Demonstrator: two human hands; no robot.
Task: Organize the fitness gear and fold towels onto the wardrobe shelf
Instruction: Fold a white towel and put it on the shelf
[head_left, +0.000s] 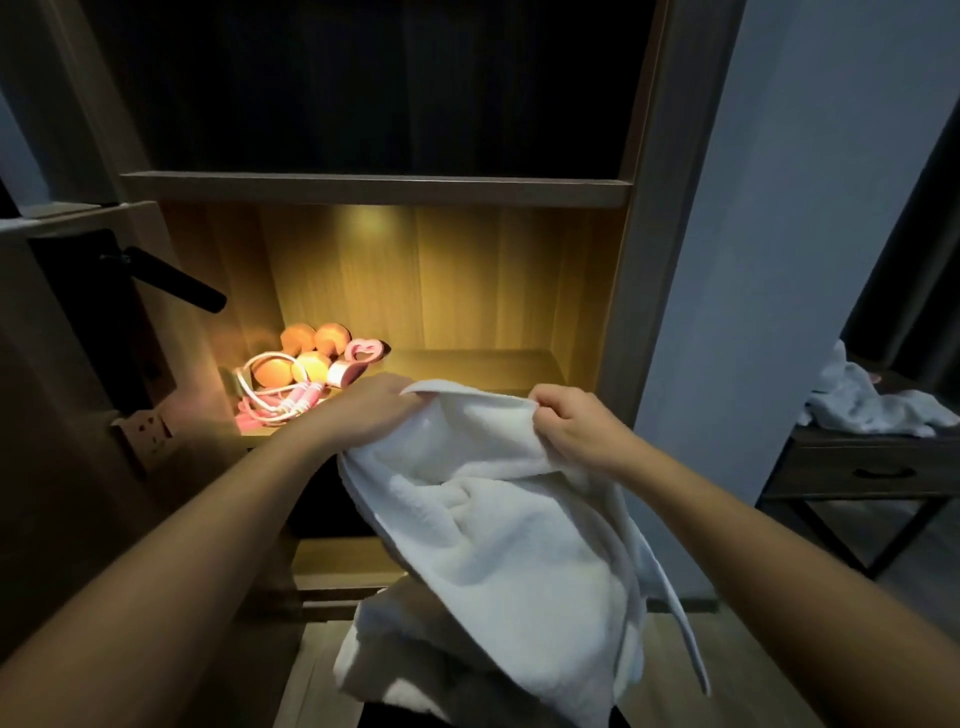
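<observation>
While the lit wardrobe shelf (467, 366) glows beyond the fingers, a person holds a white towel (498, 519) up in front of its front edge with both hands. Far to the left of the fingers a dark door handle (174, 278) sticks out, with a wall socket (148, 428) below it. Just beyond and to the left of the left fingers, the fitness gear lies at the left end of the shelf. There are orange dumbbells (311, 364), a pink and white jump rope (270, 402) coiled in front of them, and a pink heart-shaped piece (363, 351) beside them.

The left hand (371, 413) grips the towel's top edge, its fingers (410, 399) curled over a corner and pinching the cloth. Between the two sets of fingers the edge sags a little. The rest of the towel hangs below them in loose folds, bunched at the bottom of the view. The right hand (576, 428) pinches the same edge, its fingers (545, 402) curled tight on the cloth.

Well to the right of the right fingers, a dark side table (857, 470) with a drawer carries a crumpled white cloth (872, 408) on its surface.
</observation>
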